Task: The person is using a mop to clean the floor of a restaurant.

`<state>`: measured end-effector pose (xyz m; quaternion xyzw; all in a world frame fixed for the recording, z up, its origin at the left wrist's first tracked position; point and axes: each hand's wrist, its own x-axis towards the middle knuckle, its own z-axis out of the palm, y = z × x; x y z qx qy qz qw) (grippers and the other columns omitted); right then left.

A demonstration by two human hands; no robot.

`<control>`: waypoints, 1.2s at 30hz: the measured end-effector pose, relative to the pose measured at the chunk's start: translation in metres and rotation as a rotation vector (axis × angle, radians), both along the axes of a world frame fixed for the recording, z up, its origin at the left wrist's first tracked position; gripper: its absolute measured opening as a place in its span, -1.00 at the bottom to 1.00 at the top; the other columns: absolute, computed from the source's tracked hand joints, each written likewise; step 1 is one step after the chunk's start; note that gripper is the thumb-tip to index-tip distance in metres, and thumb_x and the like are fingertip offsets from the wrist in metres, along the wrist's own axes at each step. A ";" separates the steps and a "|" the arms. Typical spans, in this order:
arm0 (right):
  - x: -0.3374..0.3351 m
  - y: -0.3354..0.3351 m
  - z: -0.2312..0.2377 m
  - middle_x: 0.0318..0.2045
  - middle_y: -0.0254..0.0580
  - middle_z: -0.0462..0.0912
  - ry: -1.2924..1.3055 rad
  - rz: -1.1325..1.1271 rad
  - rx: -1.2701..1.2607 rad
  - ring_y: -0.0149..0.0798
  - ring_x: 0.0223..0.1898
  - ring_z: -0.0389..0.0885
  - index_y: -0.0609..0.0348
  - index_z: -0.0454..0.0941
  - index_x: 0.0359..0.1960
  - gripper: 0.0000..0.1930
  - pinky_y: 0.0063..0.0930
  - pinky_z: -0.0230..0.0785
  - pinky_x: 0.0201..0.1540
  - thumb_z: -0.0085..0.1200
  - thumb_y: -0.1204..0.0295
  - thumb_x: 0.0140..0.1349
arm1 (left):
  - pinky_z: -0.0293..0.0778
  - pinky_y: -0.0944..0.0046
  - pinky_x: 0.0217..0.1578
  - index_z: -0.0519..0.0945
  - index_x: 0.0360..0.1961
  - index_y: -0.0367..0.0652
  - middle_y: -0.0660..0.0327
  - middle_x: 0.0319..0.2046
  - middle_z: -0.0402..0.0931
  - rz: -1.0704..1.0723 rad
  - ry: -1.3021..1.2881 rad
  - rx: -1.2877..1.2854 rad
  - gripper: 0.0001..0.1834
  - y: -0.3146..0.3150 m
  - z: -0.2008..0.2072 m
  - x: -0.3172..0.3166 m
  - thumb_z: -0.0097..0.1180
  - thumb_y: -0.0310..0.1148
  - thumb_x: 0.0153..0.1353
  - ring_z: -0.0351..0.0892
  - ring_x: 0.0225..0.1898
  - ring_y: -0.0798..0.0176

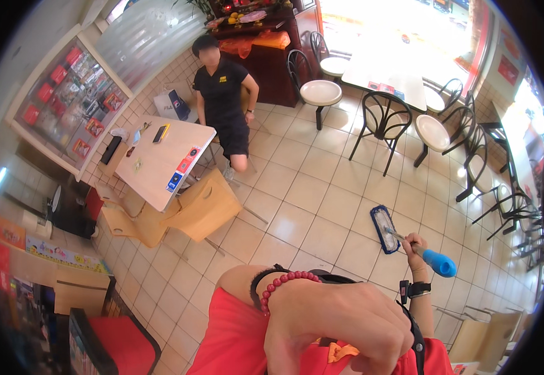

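Note:
My right hand (414, 244) is wrapped round the handle of a flat mop near its blue grip end (439, 263). The mop head (384, 229), white with a dark blue fringe, lies flat on the tiled floor ahead. A black band circles my right wrist. Close to my chest, my left hand (341, 315) is bent inward with curled fingers, beside a black strap (417, 340) over my red shirt. Whatever those fingers grip, if anything, is hidden. Red beads (282, 285) ring my left wrist.
At the left, a pale table (187, 134) with small items stands beside wooden chairs (206, 203). A person in black (222, 94) sits behind it. Black-backed chairs (381, 122) surround a white table (403, 78) at the far right. A red seat (119, 344) is lower left.

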<state>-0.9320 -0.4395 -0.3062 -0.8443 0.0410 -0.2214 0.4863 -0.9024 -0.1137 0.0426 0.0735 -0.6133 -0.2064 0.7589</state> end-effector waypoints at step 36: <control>-0.013 -0.009 -0.028 -0.62 -0.19 0.55 0.049 -0.081 -0.071 -0.26 -0.55 0.56 0.14 0.52 -0.55 -0.82 -0.36 0.39 -0.46 0.25 0.35 0.01 | 0.37 -0.14 0.17 0.33 0.24 -0.43 -0.38 0.03 0.47 -0.011 0.039 0.183 -0.30 -0.026 -0.002 -0.021 -0.04 0.03 0.38 0.50 0.10 -0.34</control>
